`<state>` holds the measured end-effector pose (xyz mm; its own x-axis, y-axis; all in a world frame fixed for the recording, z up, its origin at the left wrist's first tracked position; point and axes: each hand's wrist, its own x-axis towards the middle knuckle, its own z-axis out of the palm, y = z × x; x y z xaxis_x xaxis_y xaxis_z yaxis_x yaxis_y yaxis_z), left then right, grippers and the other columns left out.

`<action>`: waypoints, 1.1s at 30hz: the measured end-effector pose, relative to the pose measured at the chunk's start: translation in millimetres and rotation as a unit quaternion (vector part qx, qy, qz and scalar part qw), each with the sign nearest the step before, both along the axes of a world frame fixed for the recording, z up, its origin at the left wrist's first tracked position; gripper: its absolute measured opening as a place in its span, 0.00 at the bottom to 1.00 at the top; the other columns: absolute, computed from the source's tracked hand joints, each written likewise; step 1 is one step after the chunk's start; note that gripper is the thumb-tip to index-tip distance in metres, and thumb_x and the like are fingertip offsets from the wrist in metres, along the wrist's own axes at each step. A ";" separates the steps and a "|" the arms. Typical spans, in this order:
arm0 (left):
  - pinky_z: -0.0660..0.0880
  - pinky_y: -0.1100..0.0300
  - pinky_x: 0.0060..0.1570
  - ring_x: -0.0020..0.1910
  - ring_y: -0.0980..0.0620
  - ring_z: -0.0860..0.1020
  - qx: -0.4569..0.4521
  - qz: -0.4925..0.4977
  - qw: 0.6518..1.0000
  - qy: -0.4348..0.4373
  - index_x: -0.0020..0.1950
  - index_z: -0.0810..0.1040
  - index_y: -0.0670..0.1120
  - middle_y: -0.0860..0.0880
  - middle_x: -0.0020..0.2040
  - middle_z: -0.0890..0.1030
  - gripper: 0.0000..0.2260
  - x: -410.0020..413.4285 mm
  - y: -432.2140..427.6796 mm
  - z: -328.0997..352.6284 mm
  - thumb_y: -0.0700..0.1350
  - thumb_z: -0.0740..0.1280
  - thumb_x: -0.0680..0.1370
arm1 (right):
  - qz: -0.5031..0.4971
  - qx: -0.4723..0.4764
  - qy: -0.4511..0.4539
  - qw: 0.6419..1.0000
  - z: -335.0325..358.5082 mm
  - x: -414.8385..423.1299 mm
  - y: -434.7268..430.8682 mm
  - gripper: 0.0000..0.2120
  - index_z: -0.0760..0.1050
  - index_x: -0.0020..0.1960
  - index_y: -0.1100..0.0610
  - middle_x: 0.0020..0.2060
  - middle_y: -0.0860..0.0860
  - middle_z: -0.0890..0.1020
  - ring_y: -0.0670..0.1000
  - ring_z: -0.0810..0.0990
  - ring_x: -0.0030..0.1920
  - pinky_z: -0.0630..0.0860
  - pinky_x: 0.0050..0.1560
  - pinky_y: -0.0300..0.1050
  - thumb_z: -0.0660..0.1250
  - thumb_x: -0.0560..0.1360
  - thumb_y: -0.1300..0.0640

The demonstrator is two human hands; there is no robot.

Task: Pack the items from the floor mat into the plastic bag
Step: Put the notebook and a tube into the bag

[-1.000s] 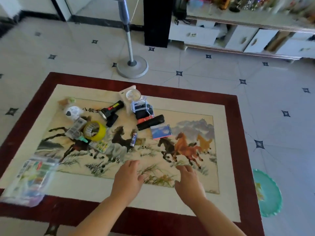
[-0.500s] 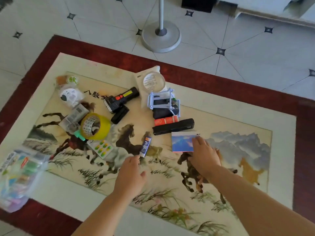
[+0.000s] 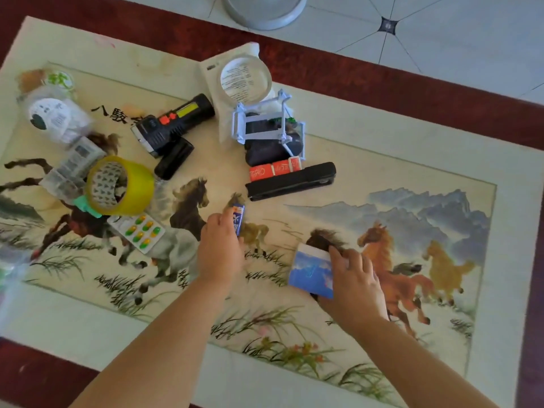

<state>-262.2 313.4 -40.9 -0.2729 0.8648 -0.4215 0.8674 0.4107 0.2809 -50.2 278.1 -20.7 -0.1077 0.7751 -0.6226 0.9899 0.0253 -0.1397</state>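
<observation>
right hand (image 3: 356, 278): fingers grasping blue packet (image 3: 310, 272), packet sitting tilted on floor mat (image 3: 382, 148). left hand (image 3: 220, 248): fingertips pinching small blue tube (image 3: 239, 220) lying on mat. farther back, lying untouched: yellow tape roll (image 3: 120, 187), black stapler (image 3: 291, 179), flashlight (image 3: 173, 122).

Body in view: two hands and two forearms only. Left hand (image 3: 219, 248) and right hand (image 3: 354, 278): both bare. Left forearm (image 3: 153, 343): bare over its whole visible length, from wrist to the lower frame edge. Right forearm (image 3: 412, 363): likewise bare, from wrist to the lower right corner. Both forearms broaden steadily away from the wrist. Fingers (image 3: 338, 256): short, rounded at the tips; nails too blurred to assess. Clothing: whatever is worn lies outside the frame and cannot be judged
</observation>
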 end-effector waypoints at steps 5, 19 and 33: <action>0.72 0.56 0.50 0.56 0.45 0.75 -0.012 0.004 1.000 -0.024 0.71 0.64 0.46 0.43 0.62 0.72 0.25 6.7 -16.7 6.3 0.43 0.66 0.75 | -0.070 -0.031 0.012 0.997 7.3 8.4 -40.2 0.39 0.51 0.73 0.52 0.65 0.53 0.62 0.55 0.61 0.66 0.66 0.65 0.46 0.66 0.69 0.45; 0.70 0.57 0.58 0.60 0.48 0.72 -0.010 -0.186 0.967 -0.173 0.68 0.68 0.46 0.46 0.61 0.72 0.23 47.7 -176.7 135.2 0.40 0.67 0.74 | -0.330 0.046 0.027 0.943 147.3 16.3 -218.1 0.36 0.58 0.69 0.54 0.60 0.53 0.66 0.56 0.65 0.61 0.67 0.61 0.46 0.68 0.67 0.44; 0.66 0.61 0.59 0.61 0.51 0.70 -0.002 -0.567 0.788 -0.239 0.68 0.68 0.49 0.48 0.61 0.73 0.22 192.8 -350.9 264.0 0.41 0.65 0.74 | -0.653 0.147 -0.069 0.740 263.4 59.3 -511.7 0.32 0.61 0.66 0.51 0.59 0.51 0.67 0.55 0.66 0.62 0.66 0.60 0.45 0.66 0.66 0.42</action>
<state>-69.4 -37.5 223.1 0.8652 0.4374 -0.2452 0.4733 -0.5510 0.6873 9.1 -233.6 242.7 0.9012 0.2670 -0.3415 0.2018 -0.9556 -0.2146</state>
